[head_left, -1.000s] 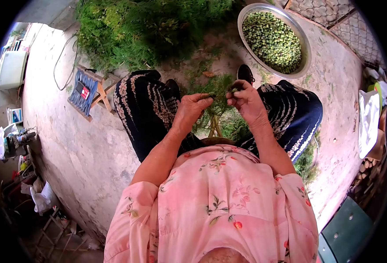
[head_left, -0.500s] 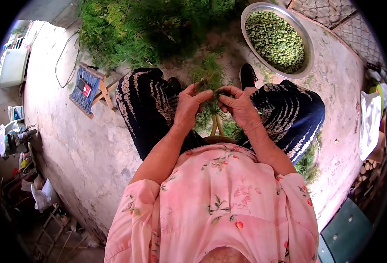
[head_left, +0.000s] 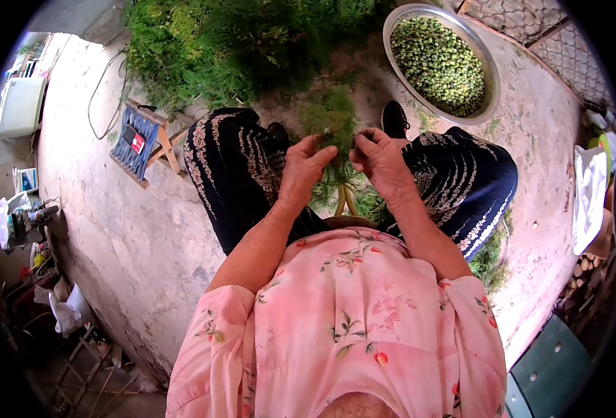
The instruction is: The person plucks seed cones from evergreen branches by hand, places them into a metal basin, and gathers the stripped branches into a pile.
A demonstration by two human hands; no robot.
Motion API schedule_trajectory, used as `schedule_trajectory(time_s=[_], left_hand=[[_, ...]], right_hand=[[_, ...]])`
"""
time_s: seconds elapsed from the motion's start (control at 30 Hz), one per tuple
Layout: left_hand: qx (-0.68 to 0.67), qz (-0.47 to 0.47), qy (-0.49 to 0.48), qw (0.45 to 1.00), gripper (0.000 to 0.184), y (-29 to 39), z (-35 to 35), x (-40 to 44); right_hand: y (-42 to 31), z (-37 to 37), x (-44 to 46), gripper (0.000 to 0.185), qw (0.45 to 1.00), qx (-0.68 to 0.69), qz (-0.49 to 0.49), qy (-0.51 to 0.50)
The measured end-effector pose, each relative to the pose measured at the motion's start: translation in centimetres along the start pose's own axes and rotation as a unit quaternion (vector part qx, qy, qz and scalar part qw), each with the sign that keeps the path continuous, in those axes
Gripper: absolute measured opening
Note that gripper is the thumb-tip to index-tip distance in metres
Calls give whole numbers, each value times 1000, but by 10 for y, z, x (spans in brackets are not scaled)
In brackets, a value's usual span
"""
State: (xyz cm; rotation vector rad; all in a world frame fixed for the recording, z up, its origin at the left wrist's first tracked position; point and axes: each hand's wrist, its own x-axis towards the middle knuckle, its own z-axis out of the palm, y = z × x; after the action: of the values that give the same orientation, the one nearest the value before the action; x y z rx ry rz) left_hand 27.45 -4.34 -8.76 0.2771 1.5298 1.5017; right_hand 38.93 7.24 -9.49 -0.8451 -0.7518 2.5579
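My left hand (head_left: 303,167) is closed, thumb against fingers, on a feathery green sprig (head_left: 332,115) held between my knees. Just right of it, my right hand (head_left: 383,166) is pinched at the sprig's edge; whatever is between its fingertips is too small to make out. Below the hands, the curved handle of a basket (head_left: 346,200) shows in front of my lap, with more greenery beside it. Ahead on the floor lies a large heap of green branches (head_left: 203,56). A wide metal basin (head_left: 490,66) at the upper right holds many small green, knobbly pieces.
A folding stool (head_left: 137,150) with a blue woven seat stands at the left, a dark red-marked packet on it. White bags (head_left: 590,195) and stacked wood are along the right side. Clutter and a bag (head_left: 71,310) line the left wall. Wire mesh (head_left: 566,59) leans at the upper right.
My right hand has drawn slightly to the right and its fingers have turned upward, apart from my left hand. The left hand stays nearly in place with the sprig.
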Motion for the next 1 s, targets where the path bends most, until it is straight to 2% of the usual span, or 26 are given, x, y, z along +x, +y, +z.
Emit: schedule_trajectory(time_s=[0.07,0.1,0.13,0.17,0.2,0.27,0.4,0.43,0.47,0.53,0.6,0.87,0.93,1.0], left_hand=[[31,5,-3,1000,12,-1,1,-1],[61,10,-5,998,11,-2,1,-1],[62,10,-6,998,11,-3,2,-2],[83,34,-7,996,12,-4,3,-2],[104,58,-8,993,13,-6,4,-2],[121,68,-11,990,14,-14,3,2],[139,50,-33,988,15,-8,3,1],[139,51,-33,988,15,-6,4,-1],[117,23,-12,993,16,-5,5,-2],[94,-2,8,996,16,-4,5,-3],[43,-33,24,998,19,-3,3,-2],[-43,-6,48,998,24,4,1,2],[-57,-10,57,997,24,6,2,2],[-54,-3,46,997,25,4,1,3]], right_hand=[[4,-1,4,16,993,-118,-19,-8],[5,2,5,16,993,-117,-19,-8],[7,6,7,16,949,-289,-121,-5],[8,9,8,17,866,-450,-218,-2],[8,12,7,17,866,-450,-218,-2],[7,17,5,21,789,-535,-302,-2],[12,4,9,18,820,-508,-263,15],[8,-1,9,17,942,-309,-130,12],[6,-3,9,16,996,-88,13,8],[2,-1,7,16,999,-45,-11,13],[-3,-2,5,17,999,39,11,17],[-1,0,1,17,1000,-10,5,25],[3,0,1,16,993,-115,-21,29],[8,-2,2,16,987,-159,-30,10]])
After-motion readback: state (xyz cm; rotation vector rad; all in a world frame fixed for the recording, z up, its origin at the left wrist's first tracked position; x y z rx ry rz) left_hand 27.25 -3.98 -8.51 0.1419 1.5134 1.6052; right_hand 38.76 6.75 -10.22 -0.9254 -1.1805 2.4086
